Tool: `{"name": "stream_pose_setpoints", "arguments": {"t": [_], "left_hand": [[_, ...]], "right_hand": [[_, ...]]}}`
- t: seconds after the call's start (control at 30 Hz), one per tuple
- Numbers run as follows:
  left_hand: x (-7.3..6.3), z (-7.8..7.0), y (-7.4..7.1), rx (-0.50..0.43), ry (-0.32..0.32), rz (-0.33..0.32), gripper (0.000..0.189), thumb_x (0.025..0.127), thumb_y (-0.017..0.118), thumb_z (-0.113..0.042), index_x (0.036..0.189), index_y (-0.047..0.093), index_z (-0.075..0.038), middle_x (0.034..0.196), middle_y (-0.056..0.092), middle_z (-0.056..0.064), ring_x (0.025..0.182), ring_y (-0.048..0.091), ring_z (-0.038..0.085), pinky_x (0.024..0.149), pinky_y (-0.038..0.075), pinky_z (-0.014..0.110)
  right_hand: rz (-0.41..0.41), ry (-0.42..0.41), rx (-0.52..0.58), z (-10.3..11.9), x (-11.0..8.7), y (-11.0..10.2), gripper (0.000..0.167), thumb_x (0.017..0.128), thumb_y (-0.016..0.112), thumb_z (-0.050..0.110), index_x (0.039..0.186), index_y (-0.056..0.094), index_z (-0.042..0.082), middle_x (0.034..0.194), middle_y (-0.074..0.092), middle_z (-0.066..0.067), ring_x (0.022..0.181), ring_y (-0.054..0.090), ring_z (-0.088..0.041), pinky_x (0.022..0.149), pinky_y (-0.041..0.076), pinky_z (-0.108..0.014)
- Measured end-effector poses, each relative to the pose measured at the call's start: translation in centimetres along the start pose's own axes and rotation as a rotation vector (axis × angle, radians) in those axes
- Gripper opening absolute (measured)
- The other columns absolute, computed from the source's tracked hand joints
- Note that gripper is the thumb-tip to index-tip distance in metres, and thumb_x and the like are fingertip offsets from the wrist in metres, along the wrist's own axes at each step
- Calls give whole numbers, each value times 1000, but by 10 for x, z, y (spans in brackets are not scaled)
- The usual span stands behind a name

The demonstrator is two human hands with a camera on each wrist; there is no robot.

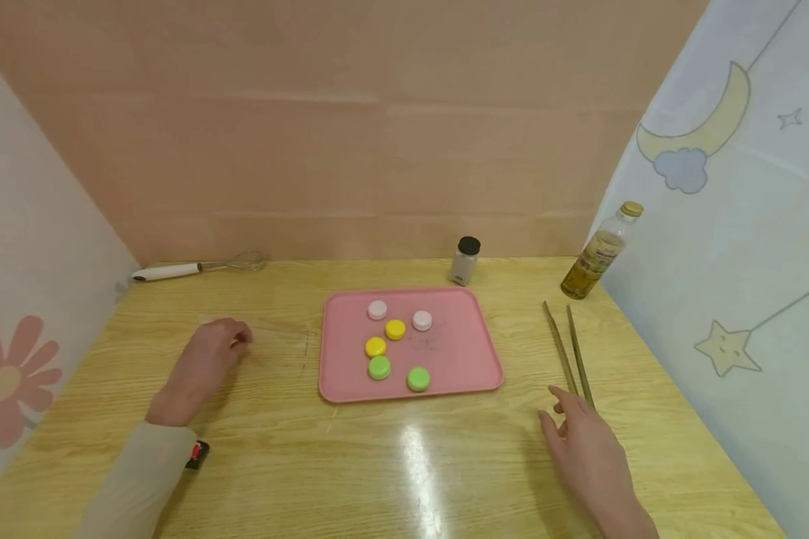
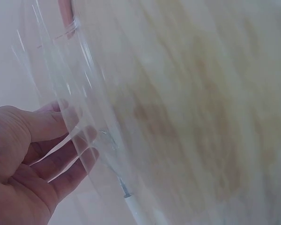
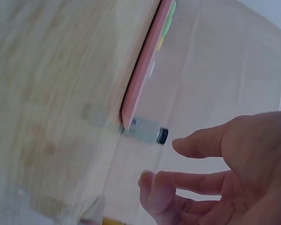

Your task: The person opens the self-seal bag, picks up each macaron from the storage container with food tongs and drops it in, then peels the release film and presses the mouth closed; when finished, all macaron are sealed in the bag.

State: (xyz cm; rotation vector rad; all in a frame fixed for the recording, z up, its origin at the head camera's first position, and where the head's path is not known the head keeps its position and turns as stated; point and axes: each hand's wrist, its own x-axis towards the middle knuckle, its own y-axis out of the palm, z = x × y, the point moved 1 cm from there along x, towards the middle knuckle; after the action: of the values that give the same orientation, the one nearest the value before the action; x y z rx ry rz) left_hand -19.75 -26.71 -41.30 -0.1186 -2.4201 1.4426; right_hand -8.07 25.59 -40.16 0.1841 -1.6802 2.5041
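Observation:
Left of the tray, my left hand [image 1: 212, 355] is loosely curved at a see-through plastic piece [image 2: 98, 98], its outline barely visible from above. In the left wrist view the thumb and fingers stand apart, tips showing through the clear wall; contact is uncertain. My right hand [image 1: 589, 449] hovers over the near end of two long thin bars [image 1: 580, 352], like tongs or chopsticks, with thumb and fingers apart. The hand hides where the bars meet. Several macarons, pink [image 1: 377, 310], yellow [image 1: 395, 329] and green [image 1: 419, 379], lie on a pink tray [image 1: 472, 382].
A whisk [image 1: 175, 272] with a white handle lies at the back left. Behind the tray stands a small black-capped jar [image 1: 465, 262]. An oil bottle [image 1: 596, 258] stands at the back right. Cloth walls border the wooden table [image 1: 350, 464] at the back and sides.

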Motion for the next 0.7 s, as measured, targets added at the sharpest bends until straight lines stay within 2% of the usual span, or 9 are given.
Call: {"name": "stream_pose_setpoints", "arguments": {"t": [0.2, 0.33, 0.5, 0.7], "left_hand": [[0, -1, 0, 0, 0, 10, 9, 91, 67, 10, 94, 71, 2, 93, 70, 16, 86, 66, 32, 71, 54, 46], [0, -1, 0, 1, -7, 12, 10, 91, 67, 10, 93, 71, 2, 94, 70, 16, 86, 66, 32, 72, 54, 46], [1, -2, -1, 2, -3, 11, 9, 91, 67, 10, 93, 71, 2, 94, 70, 16, 85, 66, 31, 72, 53, 46], [2, -2, -1, 20, 8, -1, 10, 90, 67, 11, 93, 72, 2, 92, 71, 16, 83, 66, 30, 71, 54, 46]], "right_hand": [[-89, 74, -40, -23, -9, -10, 43, 100, 61, 21, 133, 55, -7, 107, 63, -21, 80, 65, -29, 51, 47, -35], [-103, 124, -57, -37, -10, -16, 44, 100, 61, 23, 133, 55, -6, 109, 62, -24, 85, 64, -36, 52, 50, -42], [-44, 194, -65, -49, -8, -20, 53, 101, 62, 32, 136, 52, -6, 115, 57, -32, 92, 62, -45, 56, 52, -52], [79, 224, -64, -58, -1, -23, 65, 103, 57, 42, 142, 43, -9, 124, 47, -41, 98, 58, -52, 64, 53, -57]]}}
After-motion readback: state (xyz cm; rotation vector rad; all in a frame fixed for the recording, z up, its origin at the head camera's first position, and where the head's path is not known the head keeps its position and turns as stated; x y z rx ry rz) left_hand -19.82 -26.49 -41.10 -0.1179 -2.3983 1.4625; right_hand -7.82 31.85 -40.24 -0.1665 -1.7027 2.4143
